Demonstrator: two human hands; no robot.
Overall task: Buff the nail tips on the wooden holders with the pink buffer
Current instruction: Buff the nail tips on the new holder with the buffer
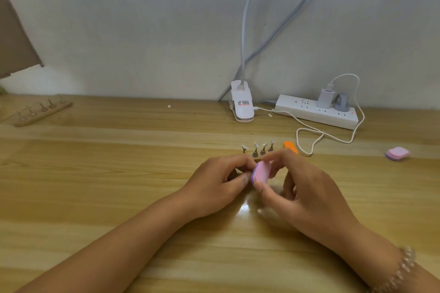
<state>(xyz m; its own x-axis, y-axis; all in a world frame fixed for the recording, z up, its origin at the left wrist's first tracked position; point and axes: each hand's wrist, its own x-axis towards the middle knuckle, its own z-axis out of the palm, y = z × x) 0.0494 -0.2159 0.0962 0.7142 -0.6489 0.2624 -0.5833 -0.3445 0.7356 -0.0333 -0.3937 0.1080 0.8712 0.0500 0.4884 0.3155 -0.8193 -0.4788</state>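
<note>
My right hand (302,188) pinches the small pink foam buffer block (262,171) against my left hand (214,185), whose curled fingers hide whatever they hold. The row of white nail tips (256,146) stands just behind. I'd use short, light strokes.

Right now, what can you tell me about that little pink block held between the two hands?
The pink buffer is a small pad with rounded corners, pink on its broad face, purple along its left edge; it looks like foam. It is tilted above the wooden table, near the row of nail tips. The right hand pinches it, thumb below, finger above. Fingertips of the left hand meet its left edge; anything held there is hidden.
</note>
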